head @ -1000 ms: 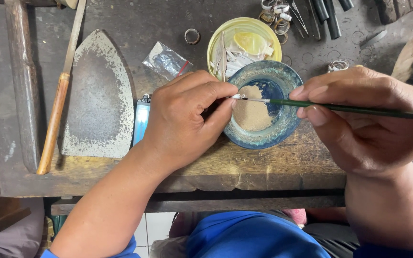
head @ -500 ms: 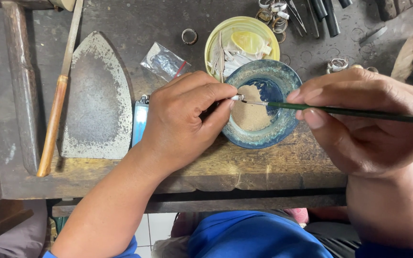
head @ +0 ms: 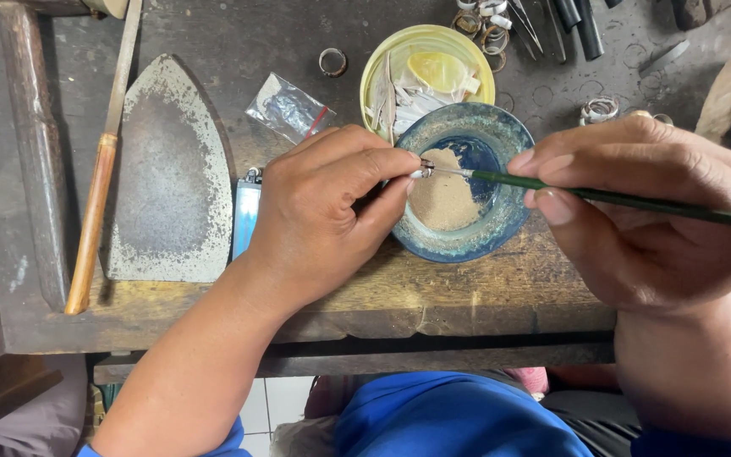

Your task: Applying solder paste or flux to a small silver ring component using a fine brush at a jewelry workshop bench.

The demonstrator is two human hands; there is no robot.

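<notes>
The left hand (head: 323,211) pinches a small silvery piece (head: 424,167), perhaps a ring, over a blue bowl (head: 501,233) holding pale brown paste. The right hand (head: 645,203) holds a green-handled brush (head: 619,199), tip touching the piece. Far behind sits a yellow dish (head: 382,63); left lies a flat iron-shaped metal plate (head: 171,178) on the worn wooden bench (head: 467,292).

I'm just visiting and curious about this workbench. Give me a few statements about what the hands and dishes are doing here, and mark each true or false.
1. The right hand holds a thin green brush. True.
2. The left hand lies flat and empty on the bench. False: its fingertips pinch a small metal piece at the brush tip.
3. The blue bowl holds tan powder. True.
4. The yellow dish sits nearer the person than the blue bowl. False: it sits behind it, farther away.
5. A flat pointed metal plate lies left of the left hand. True.
</notes>
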